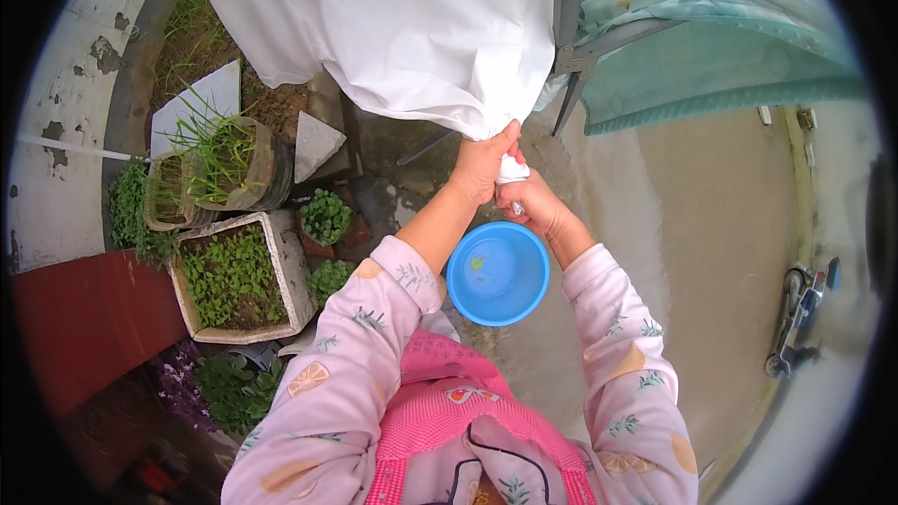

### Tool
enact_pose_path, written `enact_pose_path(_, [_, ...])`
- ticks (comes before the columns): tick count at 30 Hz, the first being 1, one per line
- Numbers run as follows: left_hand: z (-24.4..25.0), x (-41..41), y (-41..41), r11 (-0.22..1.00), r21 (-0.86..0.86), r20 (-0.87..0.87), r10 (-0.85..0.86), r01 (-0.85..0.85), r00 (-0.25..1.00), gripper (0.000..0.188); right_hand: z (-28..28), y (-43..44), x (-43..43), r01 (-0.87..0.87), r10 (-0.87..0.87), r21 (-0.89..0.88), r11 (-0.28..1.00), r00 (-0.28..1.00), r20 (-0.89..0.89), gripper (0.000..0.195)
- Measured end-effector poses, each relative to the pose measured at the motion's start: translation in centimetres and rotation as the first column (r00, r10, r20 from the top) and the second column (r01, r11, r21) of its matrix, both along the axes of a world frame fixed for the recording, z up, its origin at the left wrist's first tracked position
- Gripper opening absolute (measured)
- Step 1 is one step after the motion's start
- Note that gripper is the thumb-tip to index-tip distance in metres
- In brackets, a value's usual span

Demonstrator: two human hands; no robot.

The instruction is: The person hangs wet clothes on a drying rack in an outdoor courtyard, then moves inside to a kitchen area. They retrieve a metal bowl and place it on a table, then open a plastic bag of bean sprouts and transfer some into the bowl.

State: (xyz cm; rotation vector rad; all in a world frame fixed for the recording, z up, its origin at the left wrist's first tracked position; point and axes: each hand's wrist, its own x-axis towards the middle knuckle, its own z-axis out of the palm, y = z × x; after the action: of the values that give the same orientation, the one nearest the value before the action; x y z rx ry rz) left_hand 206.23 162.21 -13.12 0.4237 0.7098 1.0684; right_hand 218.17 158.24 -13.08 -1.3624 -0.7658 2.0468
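A large white cloth (421, 28) hangs before me, its lower end gathered into a twisted bunch. My left hand (484, 161) grips that bunch just below the hanging part. Right under it, my right hand (532, 202) is closed around the cloth's tail, and a bit of white fabric pokes out between the fingers. Below both hands stands a round blue plastic basin (498, 294) on the wet ground. A small yellow-green patch shows on its bottom.
A grey metal frame (572, 7) stands beside the cloth, with a teal patterned cloth (715, 70) hung over it at right. Left are a foam planter box (295, 287), plastic planters of green shoots (238, 161) and stone slabs (316, 144). A scooter (796, 315) is parked far right.
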Motion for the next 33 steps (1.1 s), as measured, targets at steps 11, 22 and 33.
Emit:
enact_pose_path(11, [0.4, 3.5, 3.5, 0.986, -0.158, 0.017, -0.045, 0.047, 0.999, 0.023, 0.0, 1.8, 2.2, 0.136, -0.149, -0.079, 0.988, 0.969, -0.198, 0.014])
enact_pose_path(22, [-1.2, 5.2, 3.0, 0.686, -0.543, -0.338, 0.349, -0.484, 0.874, 0.015, -0.7, -3.9, 2.3, -0.688, -0.592, 0.585, 0.429, 0.275, 0.757, 0.093])
enact_pose_path(33, [0.7, 4.8, 0.1, 0.912, -0.058, -0.271, 0.377, -0.406, 0.886, 0.022, -1.7, 1.4, 0.2, -0.155, -0.221, 0.472, 0.868, 0.730, 0.647, 0.036])
